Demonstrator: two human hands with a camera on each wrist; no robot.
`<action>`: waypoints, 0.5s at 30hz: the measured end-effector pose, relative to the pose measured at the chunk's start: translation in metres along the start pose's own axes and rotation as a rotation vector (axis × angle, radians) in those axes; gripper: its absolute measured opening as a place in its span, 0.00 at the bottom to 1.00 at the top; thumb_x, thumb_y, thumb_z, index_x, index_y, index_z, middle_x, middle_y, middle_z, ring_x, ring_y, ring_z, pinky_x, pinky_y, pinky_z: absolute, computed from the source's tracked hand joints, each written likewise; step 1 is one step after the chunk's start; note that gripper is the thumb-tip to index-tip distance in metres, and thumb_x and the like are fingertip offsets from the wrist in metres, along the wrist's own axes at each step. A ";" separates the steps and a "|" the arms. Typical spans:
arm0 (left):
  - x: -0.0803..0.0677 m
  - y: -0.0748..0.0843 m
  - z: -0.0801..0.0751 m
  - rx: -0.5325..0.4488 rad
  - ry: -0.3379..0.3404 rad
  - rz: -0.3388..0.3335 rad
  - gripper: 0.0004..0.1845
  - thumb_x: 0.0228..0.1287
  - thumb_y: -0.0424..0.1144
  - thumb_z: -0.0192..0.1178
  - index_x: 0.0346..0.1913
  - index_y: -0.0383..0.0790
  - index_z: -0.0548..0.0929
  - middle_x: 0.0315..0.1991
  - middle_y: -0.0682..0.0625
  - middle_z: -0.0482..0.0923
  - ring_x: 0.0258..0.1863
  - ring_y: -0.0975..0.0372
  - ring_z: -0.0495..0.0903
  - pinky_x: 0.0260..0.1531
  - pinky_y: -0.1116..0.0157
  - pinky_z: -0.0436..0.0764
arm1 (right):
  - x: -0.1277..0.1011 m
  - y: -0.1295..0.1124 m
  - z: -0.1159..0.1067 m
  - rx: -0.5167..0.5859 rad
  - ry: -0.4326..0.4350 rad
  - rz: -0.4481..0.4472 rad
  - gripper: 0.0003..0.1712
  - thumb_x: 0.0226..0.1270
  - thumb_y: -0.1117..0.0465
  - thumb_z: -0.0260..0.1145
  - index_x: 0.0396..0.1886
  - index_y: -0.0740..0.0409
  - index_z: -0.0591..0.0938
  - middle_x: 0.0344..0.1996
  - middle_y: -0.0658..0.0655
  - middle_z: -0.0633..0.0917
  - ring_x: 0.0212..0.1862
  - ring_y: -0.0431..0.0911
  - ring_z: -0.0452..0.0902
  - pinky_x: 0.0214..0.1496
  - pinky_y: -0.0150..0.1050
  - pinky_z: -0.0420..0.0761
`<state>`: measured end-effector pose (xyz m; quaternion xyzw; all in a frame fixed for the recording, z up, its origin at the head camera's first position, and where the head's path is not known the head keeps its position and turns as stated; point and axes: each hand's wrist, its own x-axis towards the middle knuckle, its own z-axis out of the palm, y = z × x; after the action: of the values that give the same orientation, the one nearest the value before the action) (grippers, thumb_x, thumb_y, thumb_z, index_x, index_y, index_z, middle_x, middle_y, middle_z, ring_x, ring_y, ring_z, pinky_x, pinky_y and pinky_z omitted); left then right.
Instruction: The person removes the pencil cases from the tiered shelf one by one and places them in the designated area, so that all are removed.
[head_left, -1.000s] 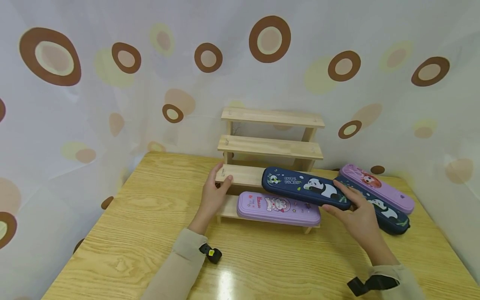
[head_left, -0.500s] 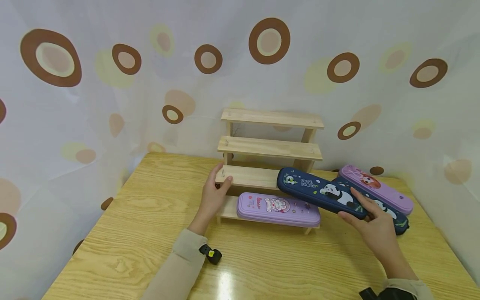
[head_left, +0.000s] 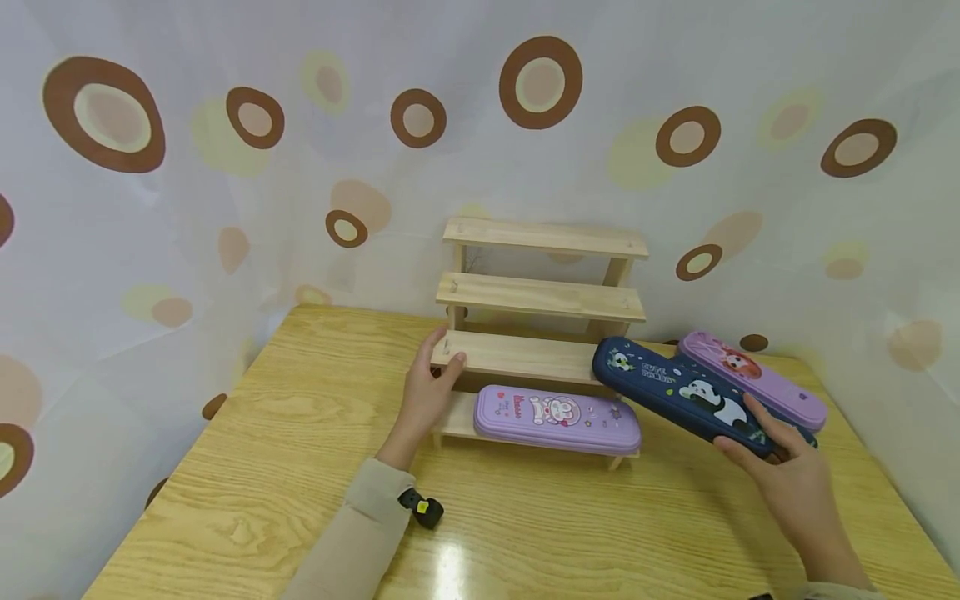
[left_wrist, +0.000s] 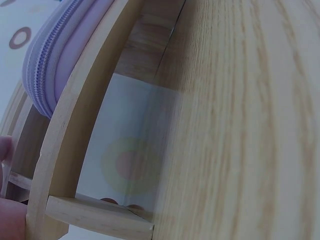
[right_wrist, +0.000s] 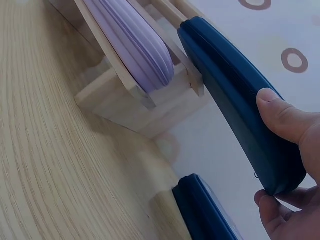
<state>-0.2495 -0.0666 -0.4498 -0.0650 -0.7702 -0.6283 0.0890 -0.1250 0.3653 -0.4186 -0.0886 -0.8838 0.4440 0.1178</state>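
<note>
The right hand (head_left: 798, 483) holds the panda case (head_left: 678, 392) by its right end, thumb on one side and fingers on the other, parted only by the case's thickness. White letters on its navy cover read "CUTE PANDA", left of a large printed panda; the tiny print by the right end is too small to read. The case is held above the tabletop (head_left: 562, 525), slanting, its far end at the right end of the second step of the wooden rack (head_left: 525, 354). Whether it touches that step cannot be told.

The left hand (head_left: 423, 396) grips the left end of the same step, thumb on top near the front edge, fingers partly hidden around the end.

On the lowest step lies the lilac case (head_left: 557, 418), printed with a cartoon figure and red lettering too small to make out; its zip shows in the left wrist view.

To the right, the pink case (head_left: 783, 392) bears a red-haired figure. Against it lies a second navy case (right_wrist: 202, 212), which the right wrist view shows apart from the held one.
</note>
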 end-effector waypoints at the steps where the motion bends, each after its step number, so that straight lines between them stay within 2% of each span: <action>1: 0.000 0.000 0.000 0.001 0.000 -0.001 0.31 0.73 0.51 0.56 0.75 0.54 0.61 0.75 0.53 0.57 0.74 0.53 0.52 0.71 0.47 0.56 | 0.000 0.002 -0.001 -0.005 0.002 0.010 0.41 0.67 0.48 0.68 0.75 0.28 0.58 0.72 0.73 0.57 0.56 0.42 0.66 0.40 0.13 0.71; 4: 0.000 0.001 0.000 0.000 0.000 0.001 0.32 0.73 0.51 0.56 0.75 0.53 0.61 0.75 0.53 0.57 0.75 0.53 0.52 0.71 0.47 0.54 | 0.001 0.008 -0.006 -0.020 0.021 0.038 0.41 0.67 0.47 0.67 0.75 0.28 0.58 0.72 0.73 0.57 0.57 0.47 0.65 0.39 0.12 0.70; 10: -0.001 0.002 0.000 -0.010 0.000 0.019 0.32 0.73 0.50 0.56 0.75 0.51 0.61 0.76 0.51 0.56 0.75 0.52 0.52 0.71 0.46 0.54 | 0.001 0.020 -0.013 -0.003 0.080 0.075 0.41 0.66 0.48 0.68 0.74 0.29 0.59 0.74 0.70 0.55 0.59 0.37 0.64 0.38 0.12 0.69; 15: 0.000 0.000 0.000 -0.004 0.002 0.009 0.32 0.73 0.51 0.56 0.75 0.52 0.61 0.75 0.52 0.57 0.75 0.53 0.52 0.71 0.47 0.54 | 0.001 0.026 -0.017 0.005 0.103 0.161 0.41 0.66 0.44 0.67 0.74 0.26 0.57 0.75 0.68 0.52 0.66 0.47 0.60 0.32 0.15 0.69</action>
<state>-0.2493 -0.0666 -0.4496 -0.0680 -0.7686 -0.6294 0.0922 -0.1202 0.3939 -0.4296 -0.1818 -0.8655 0.4490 0.1274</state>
